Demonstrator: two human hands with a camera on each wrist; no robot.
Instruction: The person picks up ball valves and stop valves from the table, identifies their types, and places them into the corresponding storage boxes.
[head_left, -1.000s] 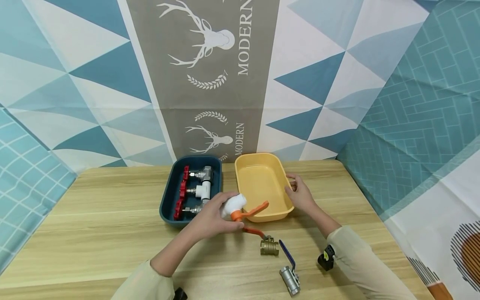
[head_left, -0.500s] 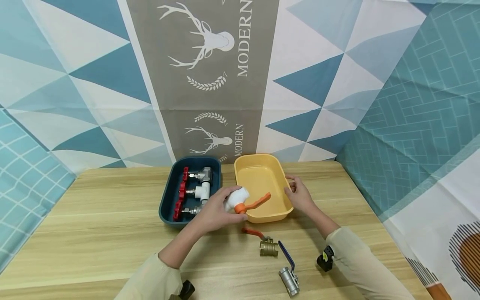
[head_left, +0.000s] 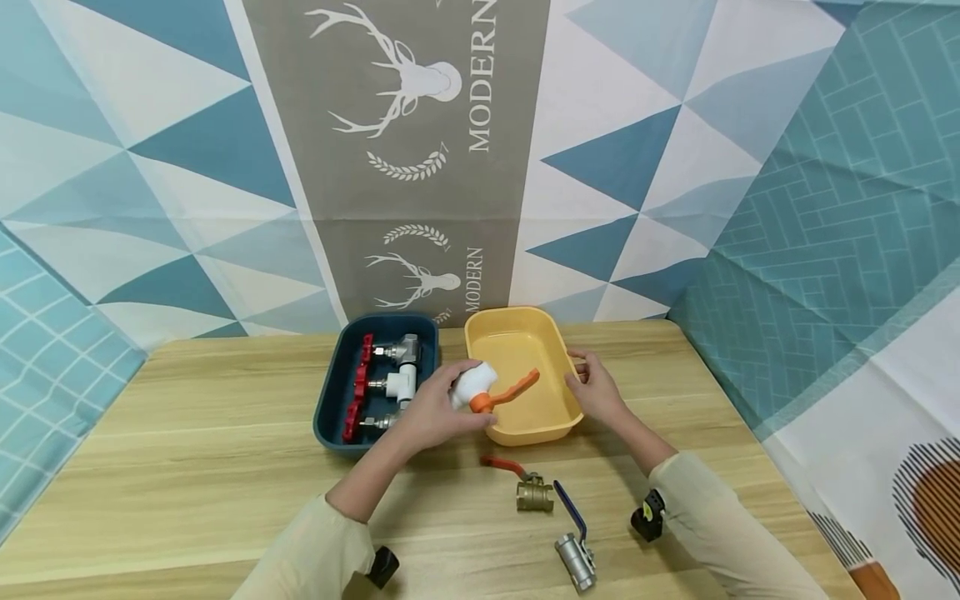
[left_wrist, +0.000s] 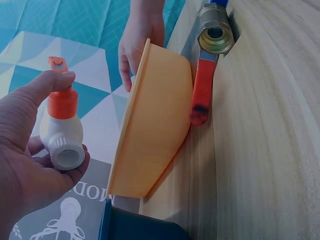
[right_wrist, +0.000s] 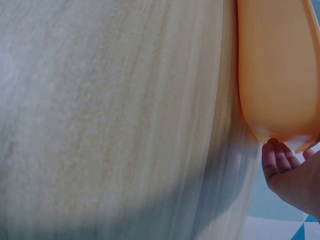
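My left hand grips a white plastic ball valve with an orange lever handle, held up over the near left edge of the yellow tray. In the left wrist view, the thumb lies on the orange cap and the fingers curl under the valve's white body. On the yellow tray's right side, my right hand holds the rim, its fingers against the outer wall, as the right wrist view also shows. The tray's visible floor holds nothing.
A dark blue tray on the left contains several valves with red handwheels. In front of the yellow tray lie a brass ball valve with a red lever and a steel ball valve with a blue lever. A patterned cloth stands behind the table.
My left hand has moved forward and slightly right with the white ball valve, bringing its orange lever farther over the yellow tray. The right hand has stayed on the rim.
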